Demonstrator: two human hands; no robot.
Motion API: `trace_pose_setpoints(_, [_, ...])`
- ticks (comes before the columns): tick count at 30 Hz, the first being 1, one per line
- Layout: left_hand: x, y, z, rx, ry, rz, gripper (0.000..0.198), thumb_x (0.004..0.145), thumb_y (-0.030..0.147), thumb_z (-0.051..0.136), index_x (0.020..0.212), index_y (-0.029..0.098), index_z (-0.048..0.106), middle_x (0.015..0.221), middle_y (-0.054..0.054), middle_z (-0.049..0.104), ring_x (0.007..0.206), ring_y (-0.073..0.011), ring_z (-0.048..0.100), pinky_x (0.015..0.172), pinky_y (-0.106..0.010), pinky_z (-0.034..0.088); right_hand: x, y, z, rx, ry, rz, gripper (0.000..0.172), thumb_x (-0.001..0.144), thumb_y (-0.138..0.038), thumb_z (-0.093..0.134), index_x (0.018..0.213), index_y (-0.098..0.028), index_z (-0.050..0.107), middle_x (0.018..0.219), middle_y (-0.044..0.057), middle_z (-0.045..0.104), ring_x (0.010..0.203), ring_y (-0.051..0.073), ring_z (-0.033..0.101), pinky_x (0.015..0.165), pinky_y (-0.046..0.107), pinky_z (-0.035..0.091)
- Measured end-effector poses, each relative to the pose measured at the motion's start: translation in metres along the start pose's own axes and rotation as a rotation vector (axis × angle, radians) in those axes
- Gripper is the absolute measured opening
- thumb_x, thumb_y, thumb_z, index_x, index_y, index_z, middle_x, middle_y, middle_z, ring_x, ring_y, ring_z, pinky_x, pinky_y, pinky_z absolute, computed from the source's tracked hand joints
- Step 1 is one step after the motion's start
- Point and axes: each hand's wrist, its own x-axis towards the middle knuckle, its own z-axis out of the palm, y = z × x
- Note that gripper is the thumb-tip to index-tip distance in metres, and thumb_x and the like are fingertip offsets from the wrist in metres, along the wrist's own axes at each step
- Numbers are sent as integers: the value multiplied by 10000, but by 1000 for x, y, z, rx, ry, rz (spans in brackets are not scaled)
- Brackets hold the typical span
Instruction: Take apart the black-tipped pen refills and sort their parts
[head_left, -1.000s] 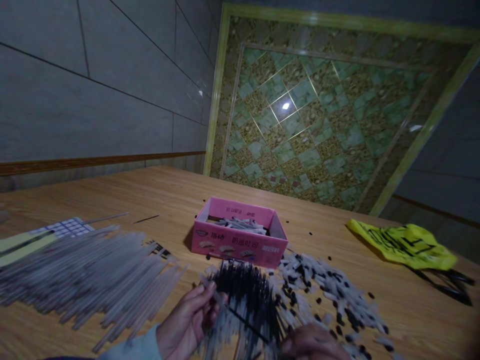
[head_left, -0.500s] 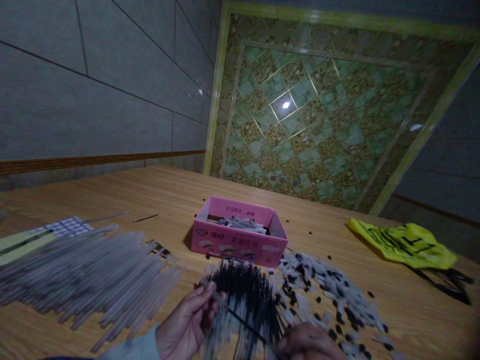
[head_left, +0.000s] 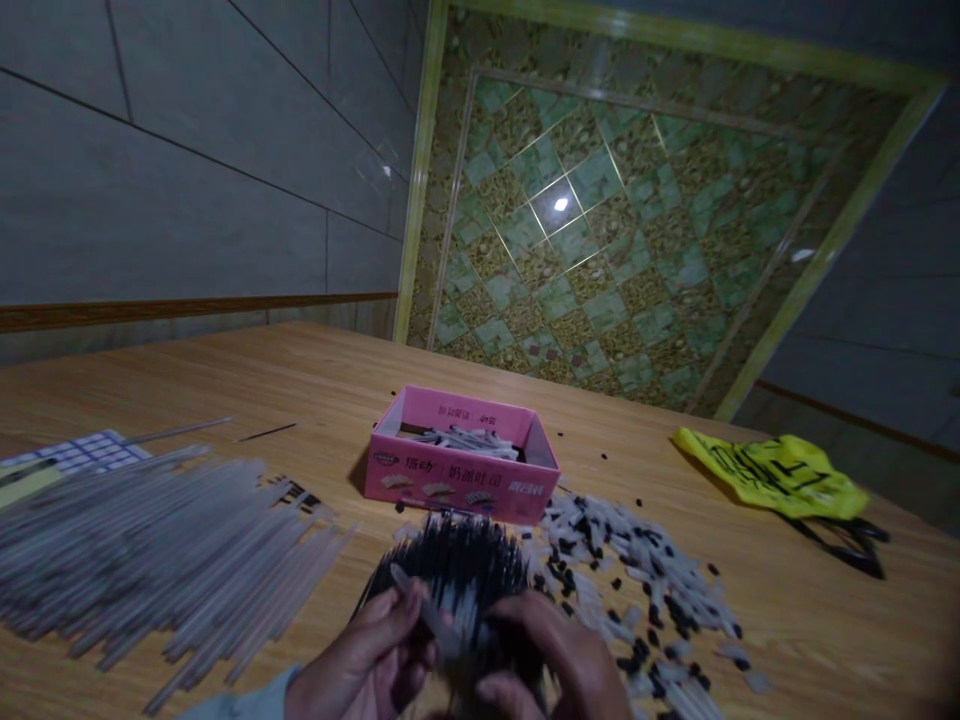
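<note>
My left hand (head_left: 367, 640) pinches a thin translucent tube (head_left: 424, 605) between thumb and fingers, its near end blurred. My right hand (head_left: 562, 660) is just right of it, thumb and forefinger bent and spread apart, with nothing distinct between them. Under and behind both hands lies a dense bundle of thin black-tipped rods (head_left: 465, 545), partly hidden by the fingers. To the right of the bundle are scattered short translucent pieces (head_left: 637, 550) and small black plugs (head_left: 637, 650). Just beyond the bundle stands a pink open box (head_left: 457, 480) holding pale short sticks (head_left: 472, 440).
Many long translucent tubes (head_left: 150, 550) lie fanned out on the wooden table (head_left: 300, 380) at the left, beside a checked sheet (head_left: 105, 450). A thin dark rod (head_left: 266, 432) lies behind them. A yellow bag (head_left: 772, 475) with black handles is at the right. Tiled walls stand behind.
A dark rod stretched between both hands earlier; it no longer shows. My right hand has moved up and left, closer to my left hand, and its fingers have spread. The view has shifted slightly.
</note>
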Motion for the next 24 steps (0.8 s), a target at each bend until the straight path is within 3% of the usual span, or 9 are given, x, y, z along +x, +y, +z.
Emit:
trace_pose_setpoints(3, [4,7,-1,-84,82,27,169,750,96,637,879,135,535,697,-63,687,478,-101,635,430,-160,511,-1,16,8,-269,-348,75,138,583,-216,740,708,-241,686,641,-26,658,492,121,577,362,191,281])
trace_pose_setpoints(5, [5,10,-1,-100,121,24,126,787,72,580,891,129,535,693,-73,682,458,-96,625,410,-156,501,-4,21,15,-428,-466,85,60,603,-238,727,641,-267,691,603,-46,645,405,88,485,331,221,131])
trace_pose_setpoints(7, [5,10,0,-101,139,14,106,806,58,542,887,125,534,682,-75,676,439,-96,617,393,-157,495,-6,22,20,-487,-503,91,16,631,-275,705,640,-272,692,602,-55,624,373,69,376,339,244,64])
trace_pose_setpoints(10, [5,9,-1,-101,143,14,117,813,56,525,909,122,532,704,-85,675,443,-99,619,394,-163,501,-4,17,22,-443,-532,104,81,647,-282,684,585,-231,671,575,-57,561,388,67,257,348,252,53])
trace_pose_setpoints(13, [6,9,-4,-110,122,16,135,813,60,524,928,130,528,725,-90,673,456,-106,623,400,-173,507,-1,12,17,-344,-549,157,77,634,-226,660,560,-206,651,581,-47,535,425,73,296,365,241,96])
trace_pose_setpoints(15, [6,10,-5,-130,107,21,139,814,60,522,926,142,529,718,-83,668,460,-109,624,400,-179,509,0,12,11,-228,-495,214,34,611,-177,632,609,-205,652,660,-34,574,493,83,414,395,212,189])
trace_pose_setpoints(17, [5,12,-5,-159,96,28,123,820,66,514,912,145,534,709,-78,662,459,-105,620,394,-174,502,-1,14,6,-75,-351,318,125,606,-137,590,692,-207,648,739,-17,607,611,116,512,479,192,306])
trace_pose_setpoints(21, [2,13,-1,-173,103,38,105,821,62,511,891,131,549,699,-72,656,443,-89,603,379,-162,488,-4,25,15,278,-29,591,129,677,-165,549,779,-169,626,704,10,615,687,156,551,588,217,410])
trace_pose_setpoints(24, [1,12,1,-163,104,26,112,810,55,529,885,137,548,688,-61,654,439,-88,599,377,-161,483,-1,29,25,565,134,678,296,701,-247,597,975,-135,596,796,45,626,677,161,573,586,241,444])
